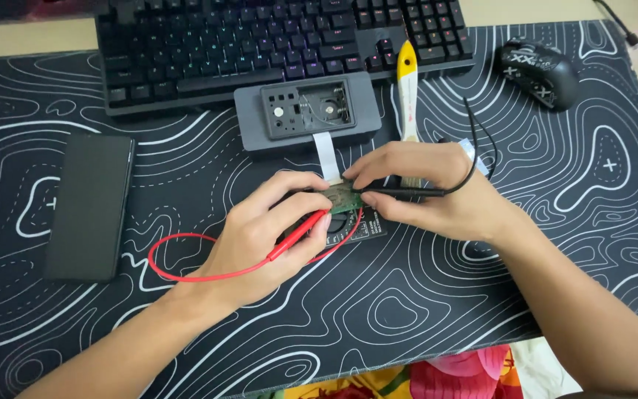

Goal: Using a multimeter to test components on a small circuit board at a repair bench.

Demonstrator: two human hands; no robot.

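Observation:
My left hand (pixel 275 225) grips a red test probe (pixel 298 233), its tip resting on a small green circuit board (pixel 342 198). A red lead (pixel 186 273) loops left from it over the mat. My right hand (pixel 426 188) grips a black test probe (pixel 400 192), tip on the same board, with its black lead (pixel 474 140) arching behind the hand. Under the board lies a black multimeter (pixel 367 225), mostly hidden by my hands. A white ribbon cable (pixel 326 157) joins the board to an opened grey device case (pixel 308 111) just behind.
A black keyboard (pixel 260 41) lies along the back edge of the patterned desk mat (pixel 407 310). A black phone (pixel 90 205) rests face down at left, a black mouse (pixel 537 70) at back right. A brush with a white and yellow handle (pixel 407 89) lies beside the case.

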